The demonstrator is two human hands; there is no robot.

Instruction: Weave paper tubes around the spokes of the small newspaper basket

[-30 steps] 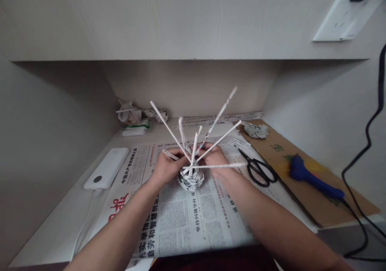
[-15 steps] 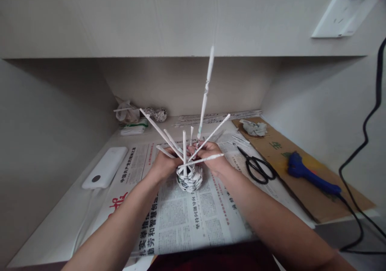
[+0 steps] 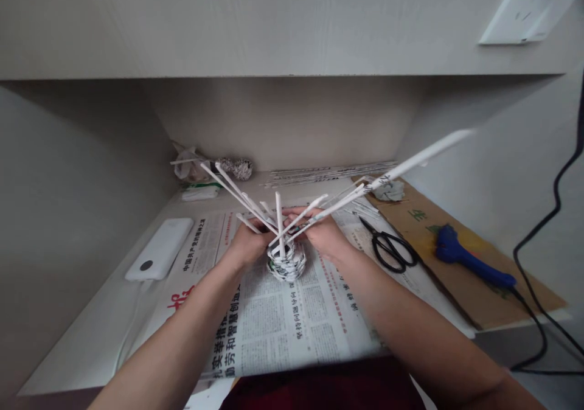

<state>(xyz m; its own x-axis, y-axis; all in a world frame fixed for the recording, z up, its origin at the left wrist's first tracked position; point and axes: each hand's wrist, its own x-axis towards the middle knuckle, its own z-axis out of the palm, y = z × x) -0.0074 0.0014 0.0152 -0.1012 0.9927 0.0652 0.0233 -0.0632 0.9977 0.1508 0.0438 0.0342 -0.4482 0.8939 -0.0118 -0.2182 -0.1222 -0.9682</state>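
Observation:
A small woven basket [image 3: 286, 265] of rolled newspaper is held just above the spread newspaper [image 3: 269, 331], with several white paper tubes fanning up from its rim. My left hand [image 3: 250, 239] is closed around the basket's left side, its fingers partly hidden behind the tubes. At the far right of the rim, my right hand [image 3: 322, 230] has its fingers bent round a long paper tube [image 3: 387, 176], which slants up to the right. The other tubes partly cover the right fingertips.
Black-handled scissors [image 3: 390, 249] lie right of my hands. Beyond them, a blue glue gun [image 3: 472, 261] rests on cardboard [image 3: 497, 306], its cord hanging off the right. A white power bank [image 3: 159, 249] lies left. Spare paper tubes [image 3: 328, 174] and another woven piece [image 3: 234, 168] lie behind.
The long paper tube has swung from nearly upright down to the right. Both hands stay at the basket, and the head view has shifted slightly.

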